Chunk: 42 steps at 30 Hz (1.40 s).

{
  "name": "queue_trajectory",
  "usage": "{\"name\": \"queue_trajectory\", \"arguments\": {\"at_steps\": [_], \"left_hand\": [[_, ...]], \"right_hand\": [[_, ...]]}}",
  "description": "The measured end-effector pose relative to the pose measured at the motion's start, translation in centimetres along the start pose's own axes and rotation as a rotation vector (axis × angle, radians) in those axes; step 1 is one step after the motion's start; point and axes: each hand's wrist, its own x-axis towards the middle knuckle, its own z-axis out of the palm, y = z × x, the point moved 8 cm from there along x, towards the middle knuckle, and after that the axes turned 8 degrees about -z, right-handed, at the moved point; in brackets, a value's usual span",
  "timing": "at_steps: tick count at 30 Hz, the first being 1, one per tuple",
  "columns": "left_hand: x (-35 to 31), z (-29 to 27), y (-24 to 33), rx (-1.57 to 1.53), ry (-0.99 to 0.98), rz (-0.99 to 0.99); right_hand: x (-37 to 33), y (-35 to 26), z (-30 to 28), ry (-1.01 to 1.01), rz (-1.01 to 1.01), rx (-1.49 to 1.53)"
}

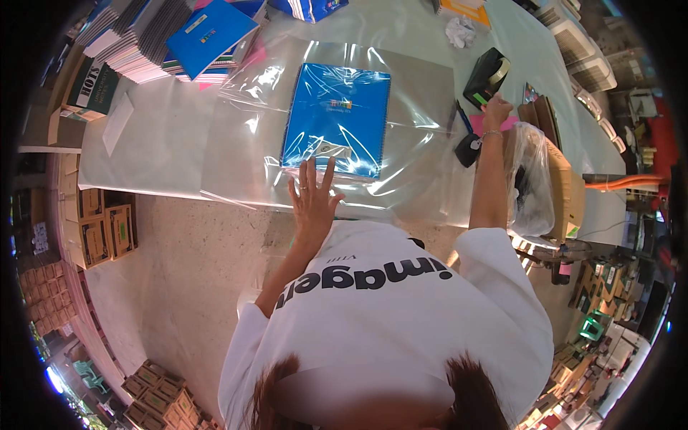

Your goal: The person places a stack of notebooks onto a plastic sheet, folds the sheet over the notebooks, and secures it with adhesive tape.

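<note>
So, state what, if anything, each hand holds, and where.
The left hand holds nothing: its spread fingers rest on clear film over the blue notebook. The right hand curls at the tape dispenser; any hold there is unclear.

Head view: from above, left one of the worn pair
Facing: steeply down, past the white shirt [401, 322], onto the worktop [161, 136]
Nearness: shirt close, worktop beyond, floor [179, 287] farther
Rim: fisheye, straight edges bending

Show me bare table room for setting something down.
Bare: pale tabletop between the white rectangular card and clear plastic sheet; also beyond that sheet, left of crumpled white paper. Crowded: around the black tape dispenser, right hand and clear plastic bag.
</note>
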Motion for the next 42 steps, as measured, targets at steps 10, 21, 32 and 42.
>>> {"name": "queue_trajectory", "arguments": {"at_steps": [10, 21, 32, 42], "left_hand": [[0.2, 0.1, -0.3, 0.0, -0.05, 0.01], [0.0, 0.6, -0.5, 0.017, -0.021, -0.01], [-0.1, 0.9, -0.3, -0.039, -0.027, -0.077], [-0.1, 0.8, 0.5, -0.04, 0.063, -0.101]], "right_hand": [[4.0, 3.2, 2.4, -0.321, 0.517, 0.242], [-2.3, 1.4, 1.6, -0.268, 0.497, 0.698], [-0.1, -0.1, 0.8, -0.375, -0.396, -0.546], [-16.0, -8.8, 3.2, -1.222, -0.23, -0.06]]}}
